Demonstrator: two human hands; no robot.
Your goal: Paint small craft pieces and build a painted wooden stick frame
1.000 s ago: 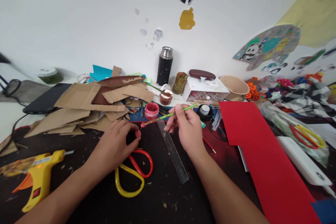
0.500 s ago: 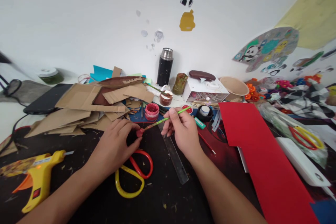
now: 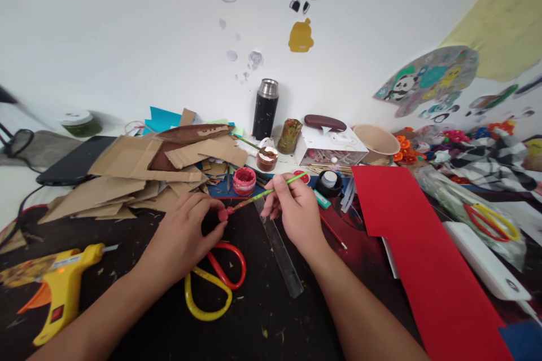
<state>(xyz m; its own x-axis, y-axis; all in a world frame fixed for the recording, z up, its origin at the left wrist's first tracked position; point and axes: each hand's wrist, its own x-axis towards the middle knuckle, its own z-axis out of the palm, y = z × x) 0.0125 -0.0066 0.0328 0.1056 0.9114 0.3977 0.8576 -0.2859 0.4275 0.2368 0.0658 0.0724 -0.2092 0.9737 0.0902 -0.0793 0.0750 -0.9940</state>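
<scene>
Between the thumb and fingers of my left hand (image 3: 186, 225) is a small red piece (image 3: 222, 215); its exact kind is too small to make out. My right hand (image 3: 292, 208) pinches a green paintbrush (image 3: 263, 194), its tip touching the red piece. Just beyond the brush stands an open jar of red paint (image 3: 244, 182). Scissors with one red and one yellow handle loop (image 3: 208, 297) lie under my left hand, their blades hidden. A ruler (image 3: 283, 259) lies on the dark table below the brush.
A yellow glue gun (image 3: 68, 279) lies at the left, with cardboard pieces (image 3: 127, 163) stacked behind it. At the back stand a black flask (image 3: 265, 110) and a jar of brown paint (image 3: 266, 159) with a brush across it. Red card (image 3: 417, 242) spreads along the right.
The red piece and brush tip have shifted slightly against each other, the tip now at the piece's right edge. Both hands stay nearly in place; the whole view has moved a little.
</scene>
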